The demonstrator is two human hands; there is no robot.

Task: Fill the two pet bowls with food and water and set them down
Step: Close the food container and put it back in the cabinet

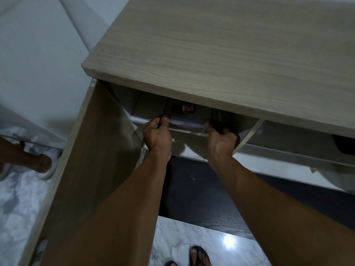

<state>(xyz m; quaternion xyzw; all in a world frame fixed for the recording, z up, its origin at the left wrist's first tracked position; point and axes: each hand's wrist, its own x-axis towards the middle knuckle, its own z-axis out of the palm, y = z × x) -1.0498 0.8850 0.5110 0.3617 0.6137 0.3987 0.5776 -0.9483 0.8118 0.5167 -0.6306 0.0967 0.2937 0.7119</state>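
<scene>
We look down first on the broad wood-grain surface (221, 45) of a cabinet, which fills the upper right and hides most of what lies under it. Its door (92, 150) stands swung open at the left, running out of the bottom of the view. Beyond the door lies a pale marbled floor (17, 204), and a dark mat (201, 198) sits in front of the cabinet, partly covered by our two forearms. Inside, in deep shadow just under the top edge, sits a grey box-like container (184, 124) with a pale near rim; its back is cut off by the surface, and we cannot tell what it holds. The left grip (157, 135) is curled round the container's near left edge, thumb on top. The right grip (221, 143) is curled round the right end, its fingertips lost in the dark. An upright panel (249, 135) rises just right of that grip. Past it, a dark shape (345, 144) and a pale rounded one (342, 181) are both cut off and hard to identify. At the far left another person's foot (41, 163) rests in a white slipper. Our own foot (199, 255) in a dark sandal shows at the bottom. A small red and blue label (189, 108) on the container is too blurred to read.
</scene>
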